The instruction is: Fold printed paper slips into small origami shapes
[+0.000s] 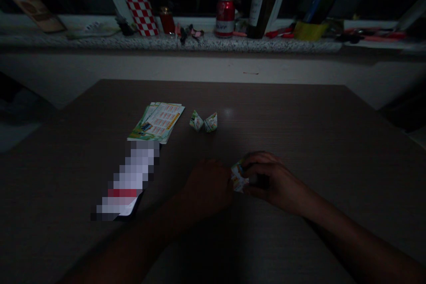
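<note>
Between my two hands is a small piece of folded printed paper, white with green, blue and orange print. My right hand pinches its right side between thumb and fingers. Closed at the paper's left edge, my left hand shows mostly its back, so its fingertips are hidden. Beyond the hands two small folded paper shapes, a left one and a right one, stand side by side with pointed tips. To their left lies a stack of printed paper sheets.
A lit phone with a blurred screen lies left of my hands on the dark wooden table. Along the granite windowsill behind it stand a red can, a dark bottle, a checkered tube and a yellow container.
</note>
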Demonstrator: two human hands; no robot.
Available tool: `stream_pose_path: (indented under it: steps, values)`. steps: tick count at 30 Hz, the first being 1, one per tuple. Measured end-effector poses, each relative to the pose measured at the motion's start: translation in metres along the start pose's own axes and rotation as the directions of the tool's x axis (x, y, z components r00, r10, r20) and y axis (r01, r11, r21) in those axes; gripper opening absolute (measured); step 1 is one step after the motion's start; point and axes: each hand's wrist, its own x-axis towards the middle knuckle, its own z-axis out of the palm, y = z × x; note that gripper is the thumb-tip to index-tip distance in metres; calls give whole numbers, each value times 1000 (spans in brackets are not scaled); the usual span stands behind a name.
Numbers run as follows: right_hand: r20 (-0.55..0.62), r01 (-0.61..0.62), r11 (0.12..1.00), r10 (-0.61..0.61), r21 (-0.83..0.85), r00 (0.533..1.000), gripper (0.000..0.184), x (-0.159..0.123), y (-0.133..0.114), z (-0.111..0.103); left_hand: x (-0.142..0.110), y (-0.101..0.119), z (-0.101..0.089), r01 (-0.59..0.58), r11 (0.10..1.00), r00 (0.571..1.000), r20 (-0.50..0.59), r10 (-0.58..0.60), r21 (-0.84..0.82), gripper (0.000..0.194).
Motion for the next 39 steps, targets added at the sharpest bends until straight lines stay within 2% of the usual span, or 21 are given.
stream_pose_path:
  steps: [12,24,32,35,39]
  values:
    - [2,7,1000,-7,-24,1000,29,-3,0,0,2,4,-4,18,999,999,28,-19,36,23]
    - [4,25,999,-25,-24,1000,13,-1,-1,1,4,3,-1,4,999,1000,9,-5,53,24]
    - [-22,18,997,-19,-73,1000,25,-3,-4,2,5,4,-2,14,998,1000,22,-15,54,25]
    - [4,37,994,-37,-98,999,32,-4,-7,1,4,4,-2,3,999,1000,11,-3,41,26]
    - [54,67,990,-60,-124,997,32,-5,-11,-2,4,4,-2,-5,999,1000,2,5,33,23]
